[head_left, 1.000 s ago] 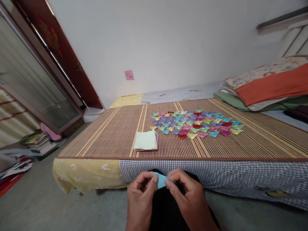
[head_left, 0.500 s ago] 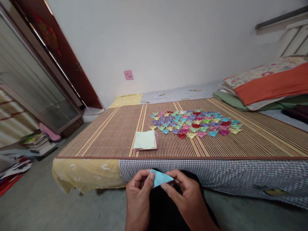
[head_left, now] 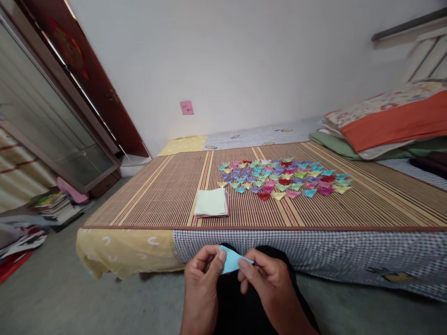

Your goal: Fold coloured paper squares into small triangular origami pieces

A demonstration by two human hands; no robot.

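A folded light-blue paper (head_left: 230,260), roughly triangular, is held between my two hands above my lap, just in front of the bed's edge. My left hand (head_left: 202,284) pinches its left end, thumb on top. At the right corner, my right hand (head_left: 267,279) pinches the paper between thumb and fingers. Ahead on the mat lies a stack of square paper sheets (head_left: 211,203), pale green on top. To its right, several rows of small folded paper pieces (head_left: 279,179) in many colours are spread out.
A striped bamboo mat (head_left: 153,197) covers the bed, over a checked and yellow sheet (head_left: 129,253). Folded bedding (head_left: 394,121) is piled at the right. Books (head_left: 54,204) stand on the floor at left, near a glass-panelled cabinet (head_left: 63,102). A pink note (head_left: 186,108) is on the wall.
My right thumb has shifted from the paper's lower edge up onto its right corner. My left hand keeps its pinch, and the paper has tilted slightly, right end lower.
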